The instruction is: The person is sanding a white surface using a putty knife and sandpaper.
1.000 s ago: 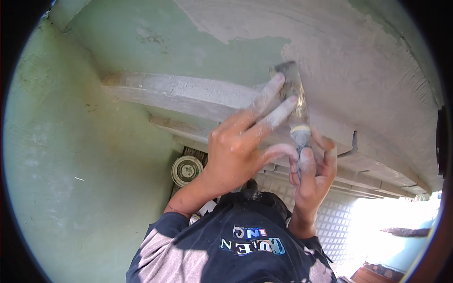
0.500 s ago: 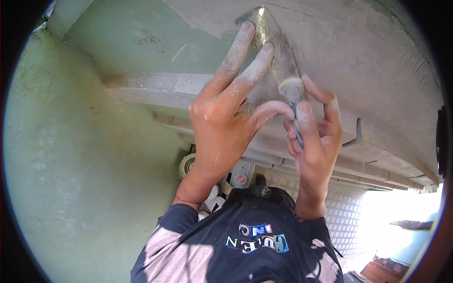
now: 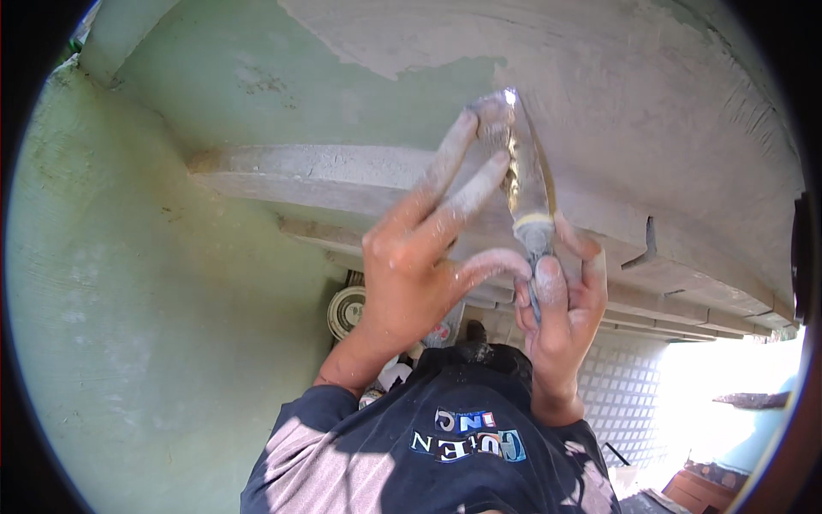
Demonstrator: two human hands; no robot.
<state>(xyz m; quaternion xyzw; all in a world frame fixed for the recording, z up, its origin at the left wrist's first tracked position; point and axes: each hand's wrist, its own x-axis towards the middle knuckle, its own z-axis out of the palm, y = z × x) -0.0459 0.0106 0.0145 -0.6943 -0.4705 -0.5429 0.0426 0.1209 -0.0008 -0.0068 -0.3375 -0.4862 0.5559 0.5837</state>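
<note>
A putty knife with a wide metal blade, a pale yellow collar and a dusty grey handle is held up in front of me. My right hand is closed round its handle, thumb on top. My left hand braces the same tool: index and middle fingers are stretched along the blade's left side, the thumb presses by the handle, and the other fingers are mostly hidden. White dust coats the fingers. Beyond the blade is a broad surface, part grey coating, part bare green; whether the blade touches it I cannot tell.
A green wall rises on the left. Grey stepped ledges run across below the coated surface, with a dark bent strip sticking out at right. Beneath stands a round white container. Patterned tile floor shows lower right.
Both hands and the putty knife have moved down in the picture, toward me, and the blade has turned more upright. More of the green patch shows beyond the blade tip. The grips look the same.
</note>
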